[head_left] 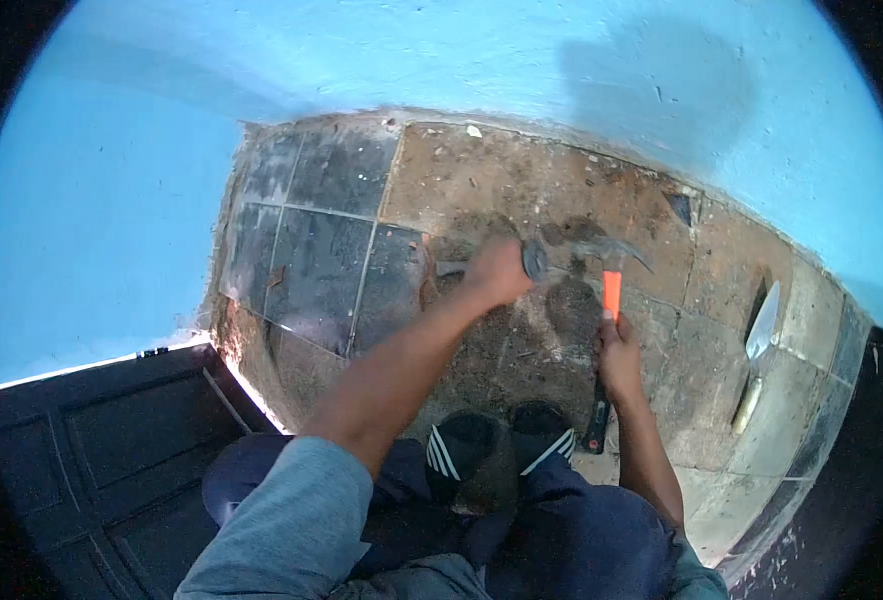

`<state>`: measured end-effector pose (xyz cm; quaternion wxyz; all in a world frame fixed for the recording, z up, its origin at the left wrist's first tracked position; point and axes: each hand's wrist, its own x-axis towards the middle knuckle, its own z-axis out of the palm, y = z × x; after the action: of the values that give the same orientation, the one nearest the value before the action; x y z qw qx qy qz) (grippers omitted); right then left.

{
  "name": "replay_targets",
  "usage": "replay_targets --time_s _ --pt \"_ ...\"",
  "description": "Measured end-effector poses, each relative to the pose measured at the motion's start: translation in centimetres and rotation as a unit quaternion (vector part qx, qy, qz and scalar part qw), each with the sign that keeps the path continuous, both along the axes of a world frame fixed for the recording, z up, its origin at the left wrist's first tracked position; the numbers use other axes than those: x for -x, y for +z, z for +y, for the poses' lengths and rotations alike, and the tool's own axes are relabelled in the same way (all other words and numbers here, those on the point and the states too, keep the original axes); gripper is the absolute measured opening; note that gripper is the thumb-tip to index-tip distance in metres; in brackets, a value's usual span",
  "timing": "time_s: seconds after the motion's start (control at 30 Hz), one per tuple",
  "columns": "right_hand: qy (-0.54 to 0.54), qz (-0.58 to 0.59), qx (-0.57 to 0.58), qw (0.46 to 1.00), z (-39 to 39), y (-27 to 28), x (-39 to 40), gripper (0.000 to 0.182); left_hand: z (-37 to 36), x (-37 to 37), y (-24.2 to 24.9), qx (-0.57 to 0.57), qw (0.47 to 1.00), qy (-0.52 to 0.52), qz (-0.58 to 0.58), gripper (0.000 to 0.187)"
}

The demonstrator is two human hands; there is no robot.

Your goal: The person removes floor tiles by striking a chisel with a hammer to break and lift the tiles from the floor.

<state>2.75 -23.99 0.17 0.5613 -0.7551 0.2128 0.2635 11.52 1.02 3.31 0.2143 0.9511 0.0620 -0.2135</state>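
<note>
My left hand (500, 272) is closed around a dark chisel (535, 260); its round end shows on the right of the fist and its shaft points left, near the broken edge of a dark tile (392, 270). My right hand (618, 355) grips a hammer (612, 290) by its orange and black handle. The hammer's metal head is up and to the right of my left hand, apart from the chisel's end.
A trowel (763, 325) with a pale handle lies on the floor at the right. Dark tiles (327, 250) remain at the left, beside bare, dusty floor. Blue walls (412, 60) border the floor. My shoes (467, 445) are below my hands; a dark door (142, 440) stands at lower left.
</note>
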Motion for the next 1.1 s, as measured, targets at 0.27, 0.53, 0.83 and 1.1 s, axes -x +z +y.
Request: replay_targets --time_s 0.27,0.53,0.83,1.1 --pt "-0.093 0.033 -0.078 0.992 -0.1 0.6 -0.1 0.034 0.2 1.2 1.7 0.058 0.995 -0.084 0.001 0.033" --pt "-0.053 0.004 -0.063 0.997 0.4 0.0 -0.1 0.032 1.5 0.3 -0.4 0.076 0.994 -0.057 -0.046 0.030" --pt "-0.102 0.015 -0.078 0.992 -0.6 3.3 -0.2 0.036 1.4 -0.1 -0.6 0.068 0.996 -0.041 -0.037 0.033" --pt "-0.334 -0.201 -0.098 0.916 -6.3 10.1 -3.7 0.027 1.1 -0.5 -1.2 0.030 0.999 -0.036 -0.013 0.028"
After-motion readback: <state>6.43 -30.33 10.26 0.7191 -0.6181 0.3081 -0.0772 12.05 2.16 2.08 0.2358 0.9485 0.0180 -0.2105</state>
